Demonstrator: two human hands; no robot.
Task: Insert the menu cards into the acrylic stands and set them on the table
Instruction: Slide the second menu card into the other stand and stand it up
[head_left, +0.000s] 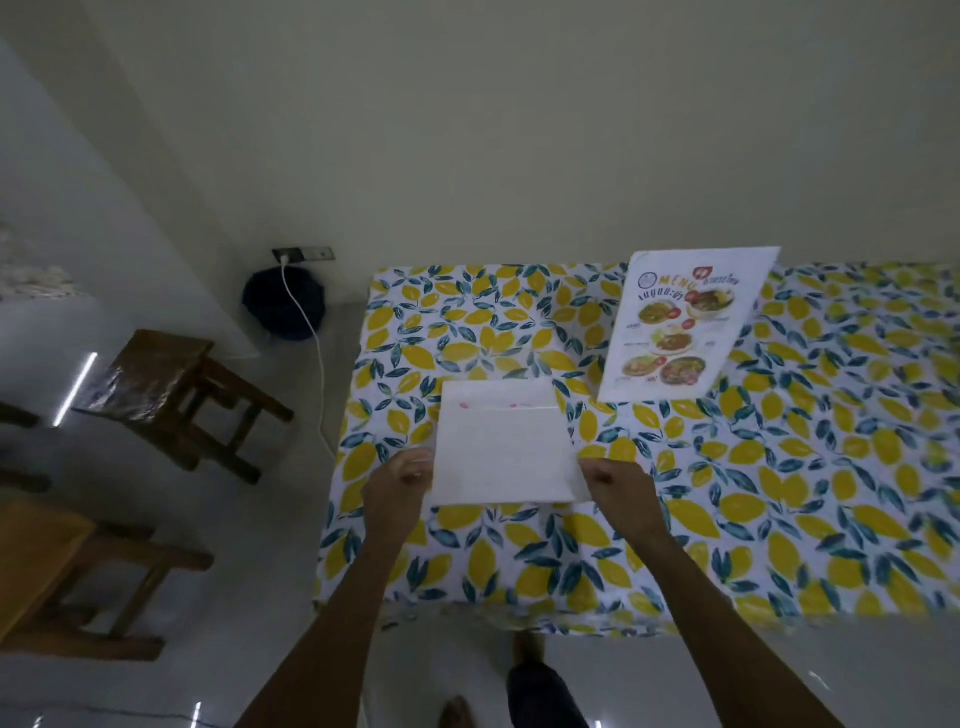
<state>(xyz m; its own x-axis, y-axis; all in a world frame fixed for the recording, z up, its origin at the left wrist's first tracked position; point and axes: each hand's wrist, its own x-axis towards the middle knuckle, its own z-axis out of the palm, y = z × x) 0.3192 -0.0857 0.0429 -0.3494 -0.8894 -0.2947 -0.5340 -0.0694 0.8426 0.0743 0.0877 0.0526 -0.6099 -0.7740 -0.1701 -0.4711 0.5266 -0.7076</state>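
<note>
A white menu card (501, 447), blank side up with faint pink print showing through near its top, is held over the lemon-patterned tablecloth (727, 493). My left hand (397, 483) pinches its lower left edge and my right hand (618, 486) pinches its lower right edge. A clear acrylic edge seems to show along the card's sides, but I cannot tell whether a stand is around it. A second menu card (680, 327) with food pictures stands upright at the back of the table, right of the held card.
The table meets a pale wall at the back. On the floor to the left are a dark wooden stool (171, 395), a lighter wooden chair (62, 577), a dark bin (283, 306) and a white cable (311, 332) from a wall socket.
</note>
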